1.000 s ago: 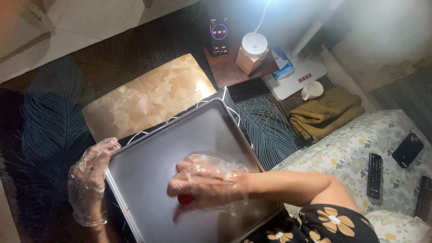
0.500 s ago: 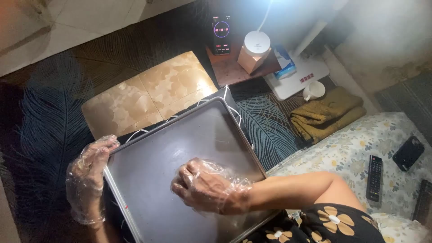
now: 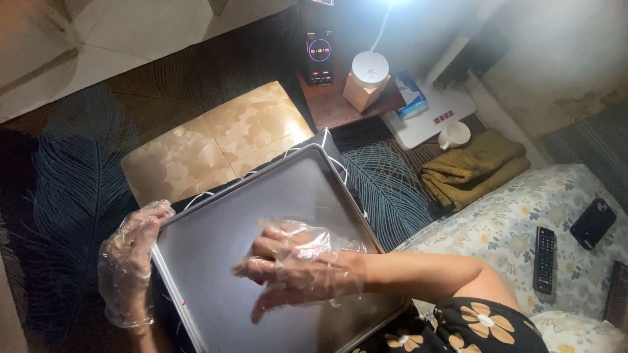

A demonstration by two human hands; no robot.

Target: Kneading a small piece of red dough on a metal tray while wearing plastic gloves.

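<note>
Head view, one moment. Large dark metal baking tray (image 3: 216, 248) sits tilted on the person's lap/low support, w/ its far corner over a white wire rack (image 3: 330, 153) that peeks out at the tray's far edge. Left hand (image 3: 127, 261), in a loose clear plastic glove, grips the tray's left rim: fingers curled together over the edge, clamped on it. Right hand (image 3: 297, 268), also gloved, lies palm-down on the tray's inner surface nr the right-middle; fingers spread apart, flat, holding nothing visible (can't tell if anything is under the palm). Beyond the tray's far-left edge: a gold-patterned low cushion/stool top (image 3: 216, 144) on a dark feather-print rug (image 3: 72, 196). Past the far-right corner: small wooden stand w/ a lit lamp (image 3: 367, 78) and a dark gadget w/ a glowing display (image 3: 319, 55); white cup (image 3: 453, 135), folded olive cloth (image 3: 474, 171) further right. Floral bedding (image 3: 523, 222) at right carries a remote (image 3: 544, 258) and a black phone (image 3: 592, 222). Risks (judgement): tray is held by one rim only, so a slack left grip or hard press from the right hand could tip it off the rack; loose gloves may slide on smooth metal; rack wires could snag a glove.
</note>
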